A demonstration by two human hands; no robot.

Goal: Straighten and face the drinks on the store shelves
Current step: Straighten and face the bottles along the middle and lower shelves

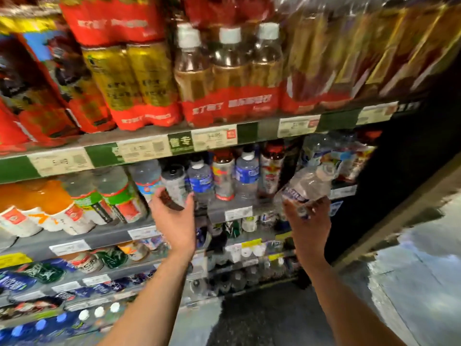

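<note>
Your left hand (174,218) grips a grey can (174,187) at the shelf (232,208); your right hand (308,216) holds a tilted water bottle (308,187)

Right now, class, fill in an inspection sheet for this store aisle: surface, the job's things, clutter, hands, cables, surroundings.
Surface: grey shelf with price tags along its front edge.
Job's things: dark-capped bottle gripped low by the left hand; clear water bottle held tilted off the shelf, cap toward the upper right, by the right hand. Blue-labelled water bottles and red-capped bottles stand upright between them.
Clutter: nothing seen.
Hands: both hold bottles.
Cables: nothing seen.
Surroundings: shrink-wrapped tea packs on the shelf above, orange drink bottles at left, more shelves below, glossy floor at right.
</note>
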